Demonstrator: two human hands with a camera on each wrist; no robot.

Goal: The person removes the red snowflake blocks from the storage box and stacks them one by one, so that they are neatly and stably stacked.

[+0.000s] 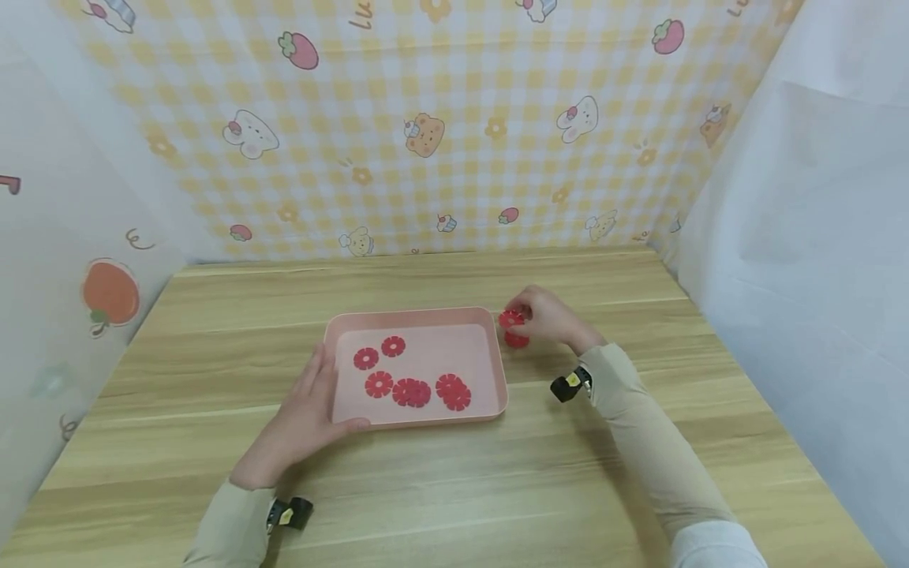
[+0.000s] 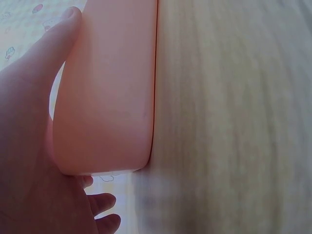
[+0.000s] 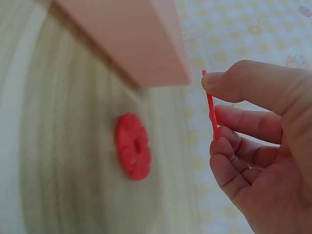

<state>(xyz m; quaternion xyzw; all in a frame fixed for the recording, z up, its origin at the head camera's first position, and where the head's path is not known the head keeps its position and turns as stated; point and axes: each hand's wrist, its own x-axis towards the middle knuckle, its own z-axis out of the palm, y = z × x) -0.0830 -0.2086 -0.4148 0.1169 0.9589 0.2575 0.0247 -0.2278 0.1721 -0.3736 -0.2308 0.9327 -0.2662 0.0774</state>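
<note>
A pink rectangular tray lies on the table with several red notched discs in it, some overlapping. My left hand rests on the tray's left front corner, its thumb along the front rim and its fingers along the left side. In the left wrist view the thumb lies on the rim of the tray. Beyond the tray's right side, my right hand pinches a red notched disc edge-on between thumb and fingers. Another red disc lies on the table below that hand.
The wooden table meets a yellow checked cloth at the back. White sheets hang at both sides, the right one close to the table's edge. Each wrist carries a small black camera.
</note>
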